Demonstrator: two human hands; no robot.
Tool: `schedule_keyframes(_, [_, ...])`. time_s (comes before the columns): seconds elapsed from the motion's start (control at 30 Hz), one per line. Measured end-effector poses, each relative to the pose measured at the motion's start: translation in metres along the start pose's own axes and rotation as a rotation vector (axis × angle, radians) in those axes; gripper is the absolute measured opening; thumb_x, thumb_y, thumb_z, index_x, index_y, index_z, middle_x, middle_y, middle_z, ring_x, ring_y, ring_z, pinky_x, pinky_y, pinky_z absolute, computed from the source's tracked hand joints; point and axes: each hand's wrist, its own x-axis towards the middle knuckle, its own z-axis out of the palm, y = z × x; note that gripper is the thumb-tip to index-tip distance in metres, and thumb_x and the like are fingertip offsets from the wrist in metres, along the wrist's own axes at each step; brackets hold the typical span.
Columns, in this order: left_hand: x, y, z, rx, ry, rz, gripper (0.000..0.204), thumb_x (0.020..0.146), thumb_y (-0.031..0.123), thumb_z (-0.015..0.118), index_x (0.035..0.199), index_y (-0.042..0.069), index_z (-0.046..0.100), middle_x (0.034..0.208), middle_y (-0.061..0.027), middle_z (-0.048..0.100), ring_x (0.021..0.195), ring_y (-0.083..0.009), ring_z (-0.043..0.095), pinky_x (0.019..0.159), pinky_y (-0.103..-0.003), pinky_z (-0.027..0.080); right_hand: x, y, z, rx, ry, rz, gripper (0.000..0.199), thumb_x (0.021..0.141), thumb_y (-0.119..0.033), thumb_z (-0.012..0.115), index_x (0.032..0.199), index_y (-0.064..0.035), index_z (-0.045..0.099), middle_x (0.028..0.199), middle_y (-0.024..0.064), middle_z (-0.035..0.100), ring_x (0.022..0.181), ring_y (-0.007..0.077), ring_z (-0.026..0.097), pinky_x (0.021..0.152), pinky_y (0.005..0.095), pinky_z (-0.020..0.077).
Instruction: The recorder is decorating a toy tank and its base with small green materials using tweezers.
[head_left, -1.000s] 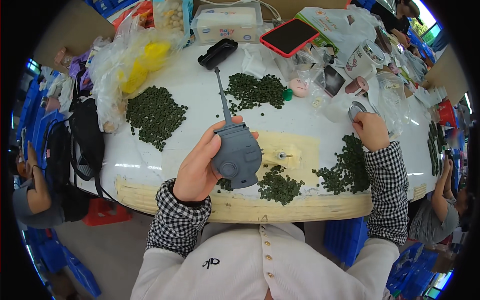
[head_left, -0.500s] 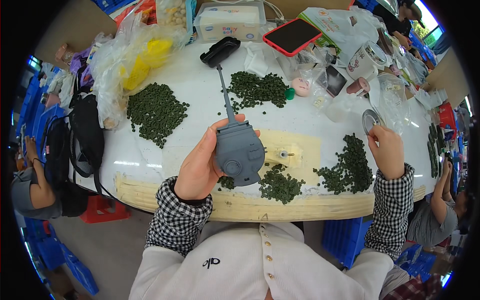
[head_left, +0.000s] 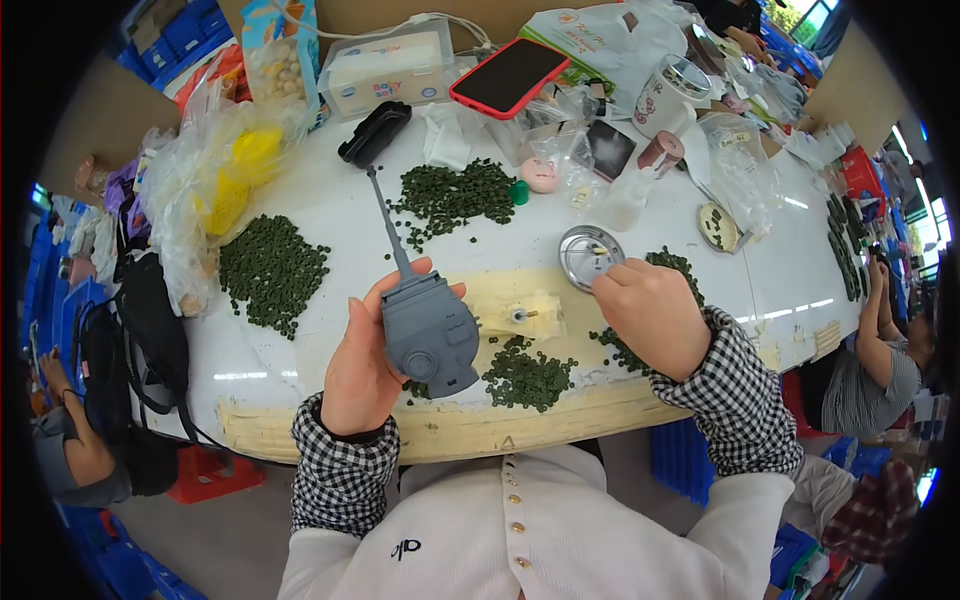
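Observation:
My left hand [head_left: 362,375] is wrapped round a grey model tank turret [head_left: 432,335], its long gun barrel pointing away from me. The barrel's tip reaches a black open case [head_left: 375,133]. To the right, my right hand [head_left: 652,312] is closed on the rim of a round, shiny metal lid [head_left: 588,256], held tilted above the table with its bright inner face showing. A round tin [head_left: 717,228] with pale contents sits farther right. Between my hands a small upright post [head_left: 519,316] stands on a yellowish taped patch. My right fingertips are partly hidden.
Piles of small dark green pieces lie at the left [head_left: 273,272], at the back [head_left: 457,203] and near the front edge [head_left: 527,376]. A red-cased phone [head_left: 510,77], a plastic box [head_left: 387,73], a white mug [head_left: 668,98] and plastic bags [head_left: 195,185] crowd the far side.
My right hand has moved left and nearer the middle, carrying the metal lid with it. The pale-filled tin now shows at right. The left hand still holds the turret; the whole view has shifted.

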Motion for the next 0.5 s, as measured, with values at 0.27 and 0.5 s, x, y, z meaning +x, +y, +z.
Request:
schedule_keyframes(0.27, [-0.006,0.003,0.006,0.076,-0.037,0.017,0.082,0.086,0.030,0.067,0.148,0.000,0.024,0.140,-0.0262,0.044,0.117,-0.0386,0.058,0.099,-0.050,0.048,0.002,0.003,0.015,-0.018,-0.101,-0.013,0.006,0.076,-0.009,0.063,0.082,-0.0066,0.064,0.081,0.0045,0.065,0.084,0.0190,0.064,0.065,0.0310,0.0537])
schedule_keyframes(0.5, [-0.007,0.005,0.012,0.119,-0.019,0.007,0.083,0.083,0.023,0.068,0.149,0.001,0.023,0.140,-0.0280,0.044,0.118,-0.0385,0.057,0.102,-0.048,0.046,-0.014,-0.003,0.002,-0.006,0.014,0.069,0.007,0.075,-0.007,0.063,0.082,-0.0048,0.062,0.076,0.0044,0.061,0.080,0.0196,0.062,0.062,0.0312,0.0529])
